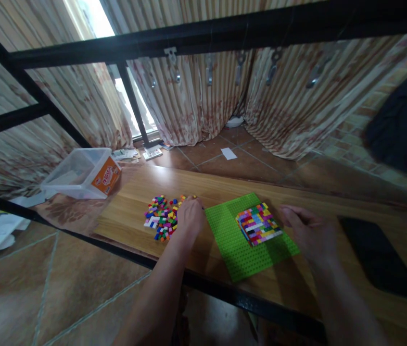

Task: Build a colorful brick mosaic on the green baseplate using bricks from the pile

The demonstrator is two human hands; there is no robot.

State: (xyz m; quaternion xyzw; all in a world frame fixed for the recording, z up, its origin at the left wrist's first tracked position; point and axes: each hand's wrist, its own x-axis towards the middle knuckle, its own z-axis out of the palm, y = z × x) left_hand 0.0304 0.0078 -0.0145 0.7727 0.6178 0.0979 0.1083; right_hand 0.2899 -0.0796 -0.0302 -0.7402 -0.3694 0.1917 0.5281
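Observation:
A multicoloured block of toy bricks point(259, 224) stands on the green studded baseplate point(239, 262). Left of the plate, loose toy bricks point(162, 216) in many colours are heaped on the wooden tabletop. At the right edge of this heap is my left hand point(191, 216), back towards me, its fingers curled down; whatever lies under the fingertips is hidden. My right hand point(311, 233) hovers just right of the brick block, apart from it. Its thumb and fingers are bent together, slightly blurred, and I cannot make out anything between them.
A dark flat slab point(382, 259) lies on the table point(124, 211) to the right. A clear plastic box point(77, 173) with an orange label stands beyond the left end. A black metal rail point(203, 38) with hooks crosses above, before striped curtains point(196, 105).

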